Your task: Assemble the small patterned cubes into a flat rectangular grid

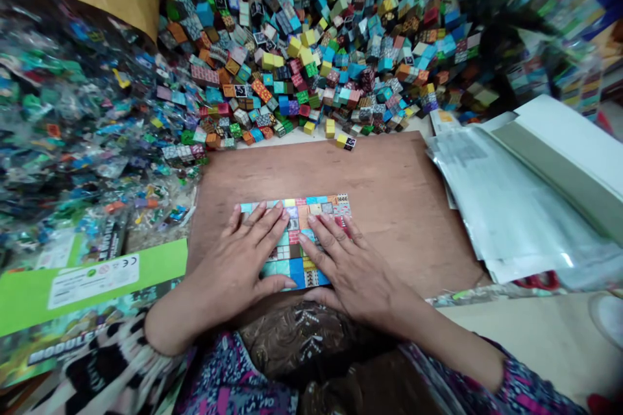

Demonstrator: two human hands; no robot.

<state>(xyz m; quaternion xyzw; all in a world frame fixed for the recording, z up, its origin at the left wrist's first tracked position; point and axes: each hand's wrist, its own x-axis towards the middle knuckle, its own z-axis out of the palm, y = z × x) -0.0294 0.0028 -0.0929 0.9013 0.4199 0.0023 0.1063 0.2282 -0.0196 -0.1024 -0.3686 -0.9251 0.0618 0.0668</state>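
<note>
A flat rectangle of small colourful printed cubes (295, 249), set edge to edge in rows, lies on a brown wooden board (389, 188). My left hand (243, 256) rests palm down over its left part, fingers stretched out. Over the right part lies my right hand (348, 259), also flat, with its fingers spread. Both thumbs are near the block's front edge. The hands cover many of the cubes, and neither is wrapped round anything.
A large heap of loose cubes (311, 45) lies behind the board. Small bagged pieces (87, 117) pile up at the left, above a green printed box (92, 279). Clear plastic bags (516, 201) and a white carton (574, 142) sit at the right, near red scissor handles (538, 281).
</note>
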